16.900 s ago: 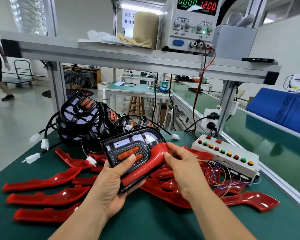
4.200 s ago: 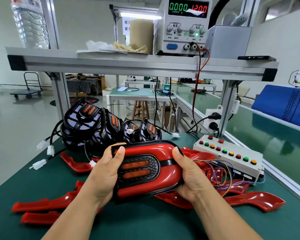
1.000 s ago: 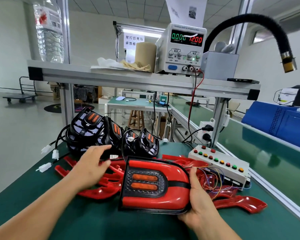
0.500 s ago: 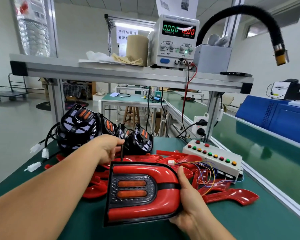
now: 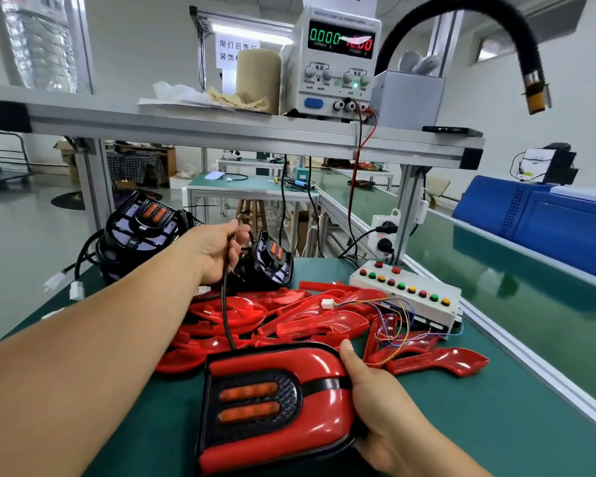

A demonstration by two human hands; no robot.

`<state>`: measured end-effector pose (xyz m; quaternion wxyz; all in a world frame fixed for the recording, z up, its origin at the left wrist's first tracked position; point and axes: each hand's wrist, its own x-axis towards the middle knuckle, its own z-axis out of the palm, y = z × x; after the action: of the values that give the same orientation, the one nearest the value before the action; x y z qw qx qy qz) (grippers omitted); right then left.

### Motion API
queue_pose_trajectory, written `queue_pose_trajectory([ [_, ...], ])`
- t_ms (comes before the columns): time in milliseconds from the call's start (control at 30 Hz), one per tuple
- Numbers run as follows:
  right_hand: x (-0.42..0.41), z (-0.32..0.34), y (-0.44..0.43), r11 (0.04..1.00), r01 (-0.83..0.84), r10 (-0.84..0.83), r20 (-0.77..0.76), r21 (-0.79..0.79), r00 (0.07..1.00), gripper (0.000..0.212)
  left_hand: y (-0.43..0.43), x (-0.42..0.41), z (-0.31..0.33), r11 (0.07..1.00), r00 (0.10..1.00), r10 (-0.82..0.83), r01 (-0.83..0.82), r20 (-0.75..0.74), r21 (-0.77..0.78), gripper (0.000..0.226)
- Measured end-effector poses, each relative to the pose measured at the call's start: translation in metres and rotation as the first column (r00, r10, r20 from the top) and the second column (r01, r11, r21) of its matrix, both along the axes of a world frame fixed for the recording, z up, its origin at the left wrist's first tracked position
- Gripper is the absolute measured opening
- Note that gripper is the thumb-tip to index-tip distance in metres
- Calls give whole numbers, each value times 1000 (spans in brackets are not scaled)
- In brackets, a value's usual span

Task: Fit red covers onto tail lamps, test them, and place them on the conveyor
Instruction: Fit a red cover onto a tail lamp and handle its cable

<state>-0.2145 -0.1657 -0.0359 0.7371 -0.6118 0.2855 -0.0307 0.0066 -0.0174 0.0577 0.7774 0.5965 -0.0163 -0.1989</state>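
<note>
the right hand (image 5: 375, 401) held the assembled tail lamp (image 5: 276, 404) by its rounded right end, thumb lying over the top edge and the other fingers hidden beneath it. the lamp sat low at the near edge of the green table (image 5: 479, 425), face up toward the camera; whether it rested on the mat or was lifted just off it could not be told. its long axis ran left to right, the square-cut end pointing left and the curved end pointing right into the palm. the red cover (image 5: 324, 366) wrapped the top, right and bottom of the lamp in a u shape, and two orange strips lay one above the other in the dark panel on the left half.

the left hand (image 5: 221, 249) was raised farther back, closed around the lamp's black cable (image 5: 225, 304), which hung down from the fist to the lamp's upper edge. just behind that hand stood a row of uncovered black lamps (image 5: 141, 228), tilted upright, with white connectors trailing off to the left.

loose red covers (image 5: 289, 318) lay heaped between the held lamp and the black lamps. to their right was a white button box (image 5: 406, 294) with red, green and yellow buttons and thin coloured wires spilling from it. on the shelf above, a power supply (image 5: 338, 63) showed green and red digits.
</note>
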Motion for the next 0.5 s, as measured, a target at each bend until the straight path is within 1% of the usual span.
queue_pose_trajectory([
  [67,-2,-1,-6,980,-25,12,-68,-197,998,52,-1,-7,2,998,999,-27,29,35,-53,30],
  [133,-1,-3,-14,897,-101,54,-120,-431,991,48,1,-15,5,993,993,-77,84,91,-77,28],
  [167,0,-3,-18,846,-121,62,-128,-520,990,49,3,-19,7,990,987,-102,112,121,-82,28],
  [233,0,-2,-24,714,-137,71,-124,-686,990,55,9,-28,11,984,973,-137,155,183,-87,27],
  [300,2,0,-29,537,-164,91,-136,-827,986,57,17,-36,14,980,953,-160,185,255,-75,27],
  [333,3,3,-31,456,-172,107,-138,-873,985,57,21,-41,15,979,939,-172,195,299,-49,27],
  [367,4,6,-33,396,-165,127,-124,-903,984,56,26,-45,15,979,919,-189,203,347,-5,27],
  [400,5,10,-35,377,-140,139,-93,-915,986,54,31,-48,15,977,895,-211,209,394,48,27],
  [433,8,15,-37,393,-98,146,-43,-914,988,49,36,-51,14,972,870,-234,213,435,97,27],
  [500,16,28,-39,488,7,146,89,-873,985,33,45,-57,15,967,833,-253,204,492,153,27],
])
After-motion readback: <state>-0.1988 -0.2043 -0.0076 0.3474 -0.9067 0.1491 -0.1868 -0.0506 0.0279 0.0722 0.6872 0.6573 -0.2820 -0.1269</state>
